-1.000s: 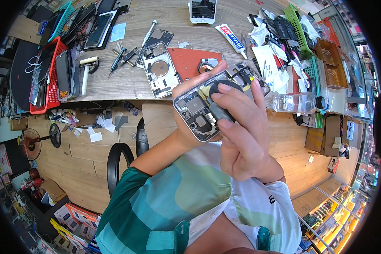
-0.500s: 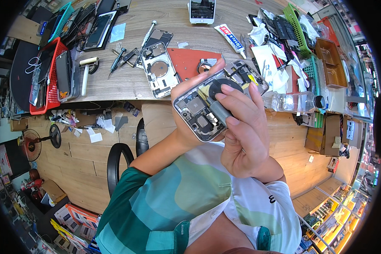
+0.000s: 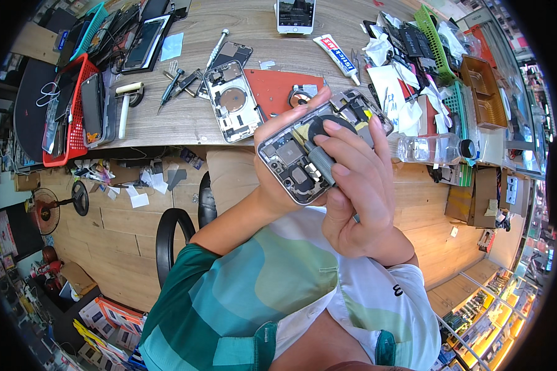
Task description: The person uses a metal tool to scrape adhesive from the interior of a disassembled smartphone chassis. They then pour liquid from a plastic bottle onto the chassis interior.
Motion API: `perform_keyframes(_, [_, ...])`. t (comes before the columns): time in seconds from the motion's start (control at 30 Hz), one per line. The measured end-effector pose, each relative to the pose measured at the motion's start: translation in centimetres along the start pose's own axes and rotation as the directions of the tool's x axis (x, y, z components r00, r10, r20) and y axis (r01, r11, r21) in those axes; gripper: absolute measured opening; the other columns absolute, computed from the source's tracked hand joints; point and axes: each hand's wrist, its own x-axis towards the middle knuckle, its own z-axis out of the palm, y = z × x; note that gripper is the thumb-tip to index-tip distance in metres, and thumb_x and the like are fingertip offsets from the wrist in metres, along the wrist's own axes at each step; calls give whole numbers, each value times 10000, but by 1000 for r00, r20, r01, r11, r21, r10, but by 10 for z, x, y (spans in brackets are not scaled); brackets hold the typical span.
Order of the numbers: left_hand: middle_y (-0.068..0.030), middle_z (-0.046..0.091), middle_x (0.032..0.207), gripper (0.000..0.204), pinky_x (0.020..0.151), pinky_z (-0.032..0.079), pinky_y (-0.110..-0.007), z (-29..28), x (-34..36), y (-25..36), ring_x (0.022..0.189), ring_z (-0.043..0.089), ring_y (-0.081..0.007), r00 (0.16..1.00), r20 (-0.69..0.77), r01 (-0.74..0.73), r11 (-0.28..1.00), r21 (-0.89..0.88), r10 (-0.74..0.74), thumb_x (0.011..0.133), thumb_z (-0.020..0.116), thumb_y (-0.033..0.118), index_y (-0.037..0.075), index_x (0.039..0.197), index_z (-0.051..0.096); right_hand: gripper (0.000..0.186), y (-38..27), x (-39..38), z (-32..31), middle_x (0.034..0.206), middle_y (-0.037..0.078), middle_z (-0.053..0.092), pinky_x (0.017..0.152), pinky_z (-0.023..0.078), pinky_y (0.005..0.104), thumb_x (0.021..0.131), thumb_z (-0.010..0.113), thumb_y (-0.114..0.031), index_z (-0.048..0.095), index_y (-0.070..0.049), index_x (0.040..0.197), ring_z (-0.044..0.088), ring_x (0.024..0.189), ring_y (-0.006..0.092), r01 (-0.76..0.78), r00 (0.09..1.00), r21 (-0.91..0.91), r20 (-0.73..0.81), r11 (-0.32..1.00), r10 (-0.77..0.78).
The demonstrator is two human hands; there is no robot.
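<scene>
My left hand (image 3: 271,162) cradles an opened phone body (image 3: 291,162) from below, its circuit parts and dark round coil facing up, held in front of my chest. My right hand (image 3: 358,185) grips a grey-handled screwdriver (image 3: 320,162) whose tip rests on the phone's inside. Both hands are close together, just below the wooden bench edge.
On the wooden bench (image 3: 167,123) lie a second opened phone frame (image 3: 229,102), a red mat (image 3: 278,89), a glue tube (image 3: 337,49), loose screwdrivers (image 3: 176,80), a red basket (image 3: 74,117) of phones, a clear bottle (image 3: 430,148) and green trays (image 3: 436,28). A black stool (image 3: 173,241) stands at the left.
The right hand's fingers shift slightly on the screwdriver handle; the phone body stays in the same place.
</scene>
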Motion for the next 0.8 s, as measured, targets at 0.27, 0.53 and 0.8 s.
perform_keyframes(0.27, [-421, 405, 1529, 1084, 1198, 405, -543, 0, 0, 4, 1457, 457, -464, 997, -49, 58, 998, 3, -58, 710, 994, 340, 7, 1450, 275, 366, 14, -5, 4, 1268, 276, 638, 1132, 337, 728, 849, 717, -1, 550, 5, 1175, 651, 1209, 476, 12, 998, 72, 57, 997, -16])
perform_keyframes(0.53, [-400, 426, 1522, 1099, 1185, 429, -551, 2, 2, 9, 1448, 471, -456, 991, -65, 115, 992, -41, -118, 697, 999, 356, 16, 1454, 279, 340, 9, 0, 0, 1179, 234, 663, 1129, 333, 733, 857, 717, -51, 596, -4, 1171, 670, 1156, 450, 41, 998, -27, 46, 999, -39])
perform_keyframes(0.8, [-388, 432, 1522, 1098, 1184, 431, -557, 4, -1, 9, 1457, 457, -459, 988, -79, 126, 986, -114, -135, 698, 999, 350, 23, 1457, 276, 305, 7, -1, -1, 1162, 234, 665, 1128, 347, 719, 930, 673, -103, 601, 8, 1205, 683, 1123, 440, 26, 999, -41, 24, 999, -25])
